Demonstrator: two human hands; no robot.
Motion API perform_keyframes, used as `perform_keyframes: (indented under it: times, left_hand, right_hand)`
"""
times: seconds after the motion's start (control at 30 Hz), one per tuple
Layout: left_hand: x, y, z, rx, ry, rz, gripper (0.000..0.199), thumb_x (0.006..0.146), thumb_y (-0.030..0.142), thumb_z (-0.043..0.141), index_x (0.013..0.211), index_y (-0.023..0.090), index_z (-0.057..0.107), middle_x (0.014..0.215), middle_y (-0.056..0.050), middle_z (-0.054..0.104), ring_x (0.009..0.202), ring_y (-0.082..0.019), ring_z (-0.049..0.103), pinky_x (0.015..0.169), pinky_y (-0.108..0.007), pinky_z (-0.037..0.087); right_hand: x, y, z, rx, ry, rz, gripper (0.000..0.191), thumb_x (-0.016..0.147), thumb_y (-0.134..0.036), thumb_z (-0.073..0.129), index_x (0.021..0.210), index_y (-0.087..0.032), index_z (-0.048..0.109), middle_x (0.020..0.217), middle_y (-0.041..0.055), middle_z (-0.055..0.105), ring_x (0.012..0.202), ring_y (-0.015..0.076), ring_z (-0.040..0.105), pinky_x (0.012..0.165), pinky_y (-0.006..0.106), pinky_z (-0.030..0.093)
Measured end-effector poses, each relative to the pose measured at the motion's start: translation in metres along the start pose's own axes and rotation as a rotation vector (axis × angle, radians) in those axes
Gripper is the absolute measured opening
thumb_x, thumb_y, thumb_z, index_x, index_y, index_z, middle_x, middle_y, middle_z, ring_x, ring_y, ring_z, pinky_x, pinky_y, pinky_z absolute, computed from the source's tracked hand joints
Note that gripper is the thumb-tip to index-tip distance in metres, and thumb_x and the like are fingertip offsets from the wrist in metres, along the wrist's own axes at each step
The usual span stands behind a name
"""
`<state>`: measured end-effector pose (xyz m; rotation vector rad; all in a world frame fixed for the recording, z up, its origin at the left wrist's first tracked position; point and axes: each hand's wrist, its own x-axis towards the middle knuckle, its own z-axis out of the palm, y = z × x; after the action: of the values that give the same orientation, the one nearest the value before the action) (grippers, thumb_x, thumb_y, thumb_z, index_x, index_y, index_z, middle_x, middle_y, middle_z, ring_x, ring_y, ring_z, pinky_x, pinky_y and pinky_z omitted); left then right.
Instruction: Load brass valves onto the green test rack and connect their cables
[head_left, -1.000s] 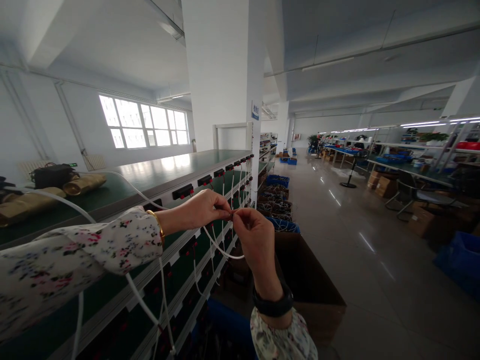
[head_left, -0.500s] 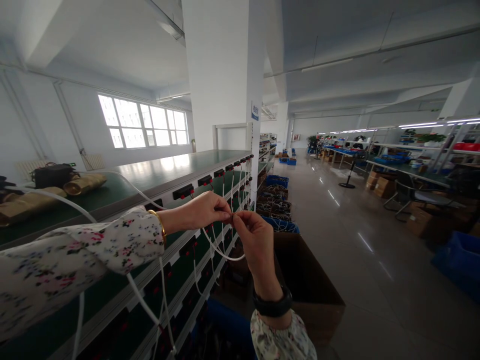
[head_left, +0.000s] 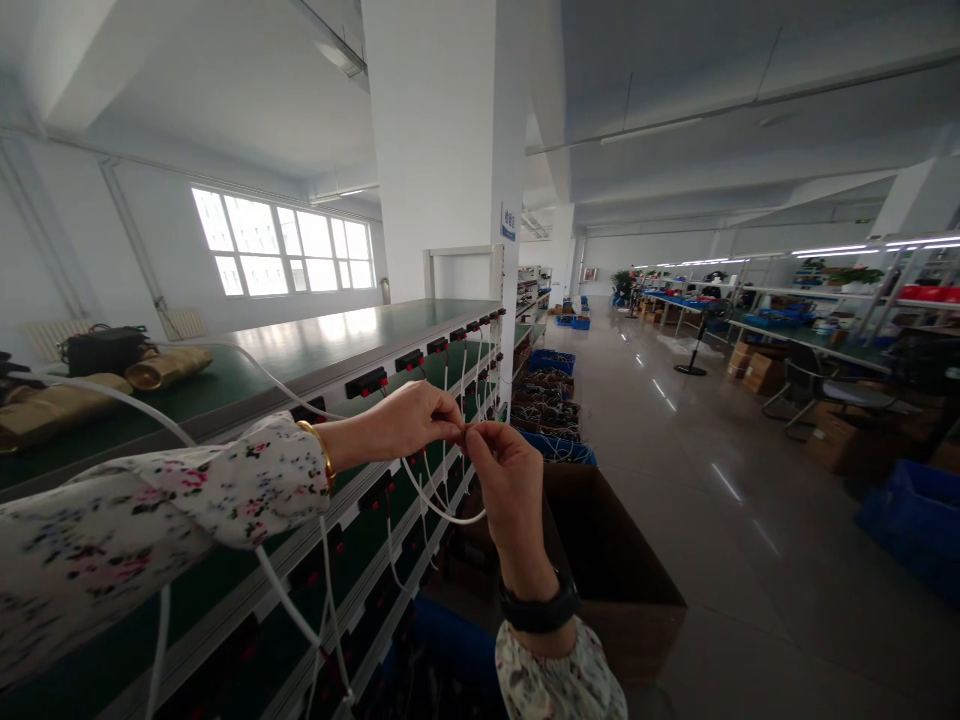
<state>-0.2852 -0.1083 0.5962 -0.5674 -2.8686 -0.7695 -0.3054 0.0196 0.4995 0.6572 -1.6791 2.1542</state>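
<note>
In front of the rack, my left hand point(head_left: 424, 415) and my right hand point(head_left: 510, 465) meet fingertip to fingertip. Each is closed in a pinch. Whatever thin piece sits between the fingertips is too small and too hidden to make out. A white cable point(head_left: 442, 510) hangs in a loop below, one part passing under my left hand, the other running up to the palm of my right hand. Black sockets with red parts point(head_left: 366, 382) line the rack edge point(head_left: 322, 385) just behind my hands.
Further white cables point(head_left: 281, 590) hang along the rack's lower tiers. An open cardboard box point(head_left: 637, 620) stands below right of my hands, with blue crates of cables point(head_left: 555, 445) beyond it. Brass-coloured fittings point(head_left: 169, 368) lie on the green top at left. A pillar point(head_left: 442, 130) rises behind the rack.
The view has shifted very slightly. My hands hold the same pinch, the right one a touch further left in the picture.
</note>
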Motion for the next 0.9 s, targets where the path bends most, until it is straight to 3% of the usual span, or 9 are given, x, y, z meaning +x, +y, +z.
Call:
perform_keyframes:
  times: [0.13, 0.47, 0.57, 0.63, 0.7, 0.8, 0.9]
  left_hand:
    - [0.000, 0.000, 0.003, 0.105, 0.065, 0.026, 0.014, 0.074, 0.022, 0.056, 0.073, 0.015, 0.068, 0.066, 0.001, 0.064, 0.065, -0.012, 0.057, 0.061, -0.021, 0.040]
    - [-0.001, -0.003, 0.008, 0.193, 0.049, 0.032, 0.015, 0.076, 0.023, 0.053, 0.074, 0.016, 0.067, 0.066, 0.001, 0.062, 0.063, -0.012, 0.055, 0.060, -0.023, 0.038]
    - [-0.004, 0.001, 0.000, 0.330, 0.019, 0.102, 0.028, 0.078, 0.033, 0.056, 0.097, 0.014, 0.064, 0.090, -0.006, 0.065, 0.083, -0.019, 0.057, 0.072, -0.027, 0.039]
    - [-0.008, 0.007, -0.021, 0.452, 0.001, 0.087, 0.056, 0.076, 0.040, 0.060, 0.122, 0.009, 0.049, 0.118, -0.015, 0.054, 0.105, -0.026, 0.049, 0.084, -0.031, 0.036]
    - [-0.015, 0.012, -0.057, 0.571, -0.022, -0.070, 0.067, 0.076, 0.042, 0.061, 0.131, 0.009, 0.039, 0.130, -0.017, 0.044, 0.113, -0.027, 0.042, 0.090, -0.031, 0.032]
    - [-0.043, 0.007, -0.127, 0.671, 0.007, -0.391, 0.054, 0.072, 0.039, 0.067, 0.115, 0.009, 0.055, 0.121, -0.014, 0.053, 0.103, -0.024, 0.045, 0.088, -0.030, 0.031]
    - [-0.089, -0.013, -0.184, 0.721, 0.132, -0.581, 0.062, 0.070, 0.033, 0.069, 0.118, 0.001, 0.049, 0.122, -0.018, 0.050, 0.098, -0.020, 0.042, 0.088, -0.029, 0.028]
  right_hand:
    - [-0.001, 0.006, 0.001, 0.050, 0.042, 0.018, 0.019, 0.076, -0.034, 0.060, 0.079, -0.015, 0.063, 0.069, 0.0025, 0.063, 0.067, 0.0154, 0.058, 0.063, 0.027, 0.047]
    - [-0.001, 0.001, -0.004, 0.027, 0.000, -0.045, 0.013, 0.074, -0.028, 0.061, 0.079, -0.017, 0.066, 0.078, 0.0048, 0.068, 0.074, 0.0173, 0.061, 0.070, 0.030, 0.049]
    - [0.001, 0.015, -0.007, 0.155, 0.022, 0.030, 0.017, 0.072, -0.033, 0.065, 0.078, -0.017, 0.066, 0.080, 0.0046, 0.068, 0.075, 0.0174, 0.061, 0.072, 0.031, 0.049]
    - [0.003, 0.027, -0.010, 0.230, 0.076, 0.105, 0.022, 0.067, -0.035, 0.070, 0.078, -0.016, 0.066, 0.075, 0.0035, 0.066, 0.070, 0.0163, 0.061, 0.069, 0.030, 0.049]
    - [0.007, 0.038, -0.012, 0.266, 0.119, 0.173, 0.026, 0.062, -0.036, 0.074, 0.077, -0.016, 0.066, 0.069, 0.0023, 0.064, 0.064, 0.0149, 0.059, 0.064, 0.029, 0.049]
    - [0.012, 0.052, -0.014, 0.271, 0.117, 0.245, 0.032, 0.056, -0.037, 0.078, 0.077, -0.016, 0.066, 0.067, 0.0027, 0.063, 0.061, 0.0156, 0.057, 0.059, 0.030, 0.049]
    - [0.008, 0.061, -0.011, 0.272, 0.106, 0.281, 0.034, 0.053, -0.039, 0.079, 0.074, -0.016, 0.066, 0.062, 0.0019, 0.060, 0.056, 0.0155, 0.055, 0.053, 0.029, 0.047]
